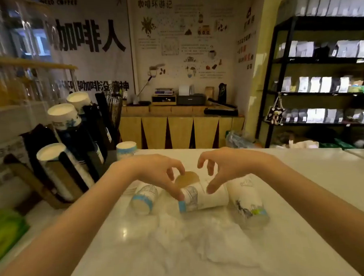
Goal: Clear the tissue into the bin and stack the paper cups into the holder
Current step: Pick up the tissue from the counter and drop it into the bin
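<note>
Three white paper cups with blue bands lie on their sides on the white counter: a left cup, a middle cup and a right cup. A brown cup shows behind the middle one. My left hand hovers over the middle cup, its thumb touching the cup's blue end. My right hand hangs with spread fingers above the same cup. Crumpled white tissue lies in front of the cups. The black cup holder stands at the left with stacked cups in it.
One cup stands upside down beside the holder. A green pack lies at the left edge. Beyond the counter are a wooden cabinet and a black shelf of bags. No bin is in view.
</note>
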Demonstrator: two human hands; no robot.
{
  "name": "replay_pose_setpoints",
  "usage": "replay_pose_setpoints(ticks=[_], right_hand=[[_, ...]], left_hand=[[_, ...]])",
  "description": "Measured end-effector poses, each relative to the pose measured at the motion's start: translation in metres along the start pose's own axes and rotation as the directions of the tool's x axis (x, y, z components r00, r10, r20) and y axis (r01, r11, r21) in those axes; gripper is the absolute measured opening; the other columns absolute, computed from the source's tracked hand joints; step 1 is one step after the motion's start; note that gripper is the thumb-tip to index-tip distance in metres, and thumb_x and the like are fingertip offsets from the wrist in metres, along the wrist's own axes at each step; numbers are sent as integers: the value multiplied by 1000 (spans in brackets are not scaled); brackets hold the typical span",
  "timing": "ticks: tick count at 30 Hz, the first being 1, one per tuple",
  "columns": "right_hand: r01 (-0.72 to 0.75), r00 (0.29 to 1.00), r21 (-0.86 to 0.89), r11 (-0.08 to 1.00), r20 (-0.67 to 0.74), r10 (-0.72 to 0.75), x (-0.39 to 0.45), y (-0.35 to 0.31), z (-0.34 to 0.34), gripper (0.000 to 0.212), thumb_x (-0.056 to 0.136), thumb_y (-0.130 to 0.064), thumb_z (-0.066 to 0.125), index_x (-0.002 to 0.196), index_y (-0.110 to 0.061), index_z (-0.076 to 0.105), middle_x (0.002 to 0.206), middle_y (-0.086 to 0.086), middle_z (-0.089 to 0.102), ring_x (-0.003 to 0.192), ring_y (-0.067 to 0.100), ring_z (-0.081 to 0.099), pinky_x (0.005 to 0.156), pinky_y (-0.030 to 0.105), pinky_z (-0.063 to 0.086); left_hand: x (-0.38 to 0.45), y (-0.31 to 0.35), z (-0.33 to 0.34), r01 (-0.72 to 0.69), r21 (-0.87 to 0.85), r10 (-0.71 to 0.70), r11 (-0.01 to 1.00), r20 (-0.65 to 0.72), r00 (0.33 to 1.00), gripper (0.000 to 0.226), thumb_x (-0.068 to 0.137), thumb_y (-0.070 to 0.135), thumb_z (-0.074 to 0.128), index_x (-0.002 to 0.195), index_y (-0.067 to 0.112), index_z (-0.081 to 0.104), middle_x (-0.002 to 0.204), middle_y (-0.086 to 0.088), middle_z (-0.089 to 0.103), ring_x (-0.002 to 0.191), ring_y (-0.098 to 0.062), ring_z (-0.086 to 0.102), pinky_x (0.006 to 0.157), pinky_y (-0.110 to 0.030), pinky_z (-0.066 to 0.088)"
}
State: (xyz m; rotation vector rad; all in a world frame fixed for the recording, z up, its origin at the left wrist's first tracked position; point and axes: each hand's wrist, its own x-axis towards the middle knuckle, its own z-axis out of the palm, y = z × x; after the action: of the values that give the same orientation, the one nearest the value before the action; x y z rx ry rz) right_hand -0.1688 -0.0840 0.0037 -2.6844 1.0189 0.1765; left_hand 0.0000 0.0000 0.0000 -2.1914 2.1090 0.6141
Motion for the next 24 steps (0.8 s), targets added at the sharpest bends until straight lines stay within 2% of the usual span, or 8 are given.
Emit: replay_pose_setpoints(ticks=[3, 5, 8, 10, 13, 18, 21, 24], right_hand=[[-29, 990, -35, 999, 136, 33, -3, -2, 19, 61, 67, -37, 78, 119, -26, 49, 110, -1, 60, 94, 18, 61, 77, 32, 57], [-49, 984, -50, 998, 169, 57, -5, -2, 38, 60, 65, -39, 78, 118, -26, 51, 107, -1, 61, 92, 17, 62, 76, 33, 57], [-48, 985, -93, 994, 161, 63, -8, 4, 63, 61, 65, -41, 77, 119, -25, 52, 104, -2, 58, 92, 19, 61, 81, 36, 54], [-51, 988, -104, 993, 137, 65, -10, 6, 77, 62, 67, -40, 75, 122, -24, 50, 102, -4, 51, 91, 16, 53, 81, 31, 48], [-74, 990, -60, 995, 118, 80, -12, 11, 99, 66, 67, -46, 74, 124, -25, 48, 116, 1, 55, 95, 16, 49, 84, 31, 45], [-81, 997, -11, 997, -4, 81, -16, 15, 128, 56, 73, -40, 70, 123, -24, 51, 123, 1, 56, 109, 20, 54, 87, 33, 44], [-55, 989, -12, 998, -139, 53, -18, 15, 137, 36, 77, -26, 64, 112, -23, 58, 115, 1, 62, 94, 16, 57, 80, 32, 47], [-20, 975, 56, 998, -218, 32, -22, 13, 140, 26, 78, -15, 59, 103, -22, 63, 107, 1, 64, 80, 12, 54, 71, 28, 46]], left_hand=[[2, -3, 22, 24, 12, -24, 1000, 58, 998, 63, 69, 50, 69, 125, 36, 43, 127, 5, 55, 105, -13, 51, 90, -27, 40], [5, -4, 40, 20, 37, -23, 999, 78, 997, 61, 69, 50, 69, 124, 35, 46, 127, 5, 55, 104, -13, 50, 91, -27, 39], [7, -6, 62, -8, 96, -4, 995, 119, 993, 55, 73, 42, 68, 124, 31, 49, 130, 2, 52, 114, -16, 50, 91, -26, 38], [7, -8, 72, -17, 131, -2, 991, 147, 989, 54, 74, 36, 69, 124, 29, 50, 133, 1, 50, 119, -17, 48, 92, -26, 37], [7, -12, 86, -35, 154, 10, 987, 162, 987, 56, 74, 29, 70, 126, 28, 49, 134, 0, 48, 120, -18, 47, 94, -26, 38], [8, -21, 115, -63, 152, 66, 986, -16, 998, 45, 77, 21, 66, 120, 24, 55, 128, -4, 52, 116, -20, 48, 94, -28, 39], [4, -26, 128, -52, 66, 63, 996, -182, 981, 33, 79, 15, 60, 112, 19, 63, 121, -6, 60, 111, -20, 54, 89, -27, 41], [-12, -31, 132, -44, -60, 26, 997, -268, 963, 30, 79, 16, 61, 109, 17, 65, 117, -4, 64, 106, -18, 56, 86, -25, 43]])
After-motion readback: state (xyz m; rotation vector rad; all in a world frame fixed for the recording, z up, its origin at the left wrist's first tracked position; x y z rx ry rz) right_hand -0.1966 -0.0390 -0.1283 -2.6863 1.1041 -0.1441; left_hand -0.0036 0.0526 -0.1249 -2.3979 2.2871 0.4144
